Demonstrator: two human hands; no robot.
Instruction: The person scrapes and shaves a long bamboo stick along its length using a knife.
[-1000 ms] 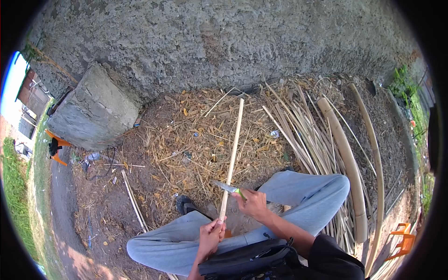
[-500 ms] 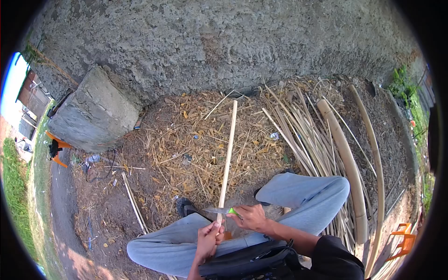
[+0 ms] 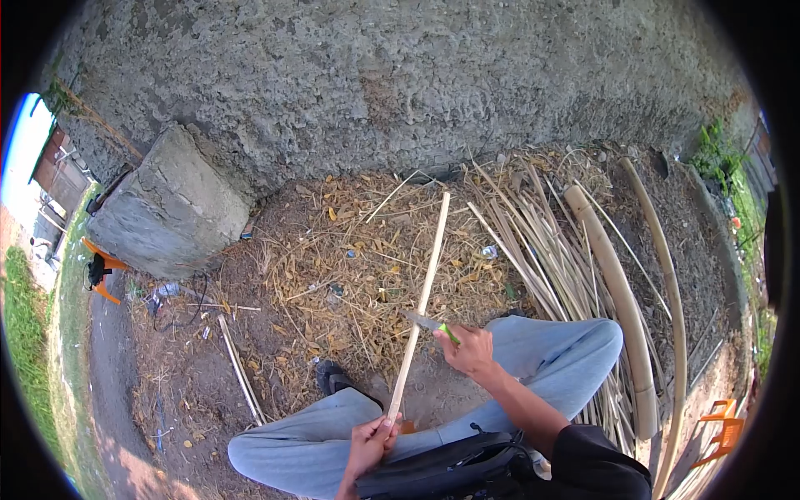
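Note:
A long pale bamboo strip (image 3: pixel 428 279) slants up and away from my lap over the littered ground. Its near end is gripped in my left hand (image 3: pixel 372 442), fingers closed round it with the thumb on top. My right hand (image 3: pixel 469 348) is wrapped round the green handle of a knife (image 3: pixel 426 322). The knife's blade lies across the strip around its middle, pointing left; whether the edge bites into the bamboo I cannot tell. Both hands are above my grey-trousered legs.
A pile of thin bamboo strips (image 3: pixel 542 242) lies to the right, beside a thick split bamboo piece (image 3: pixel 612 292) and a long curved pole (image 3: pixel 667 267). A concrete block (image 3: pixel 171 204) stands left against the rough wall (image 3: pixel 400 83). An orange chair (image 3: pixel 723 429) is at lower right.
My right hand has moved forward and to the right, carrying the knife farther up the strip. The strip's far end has swung right and slightly nearer.

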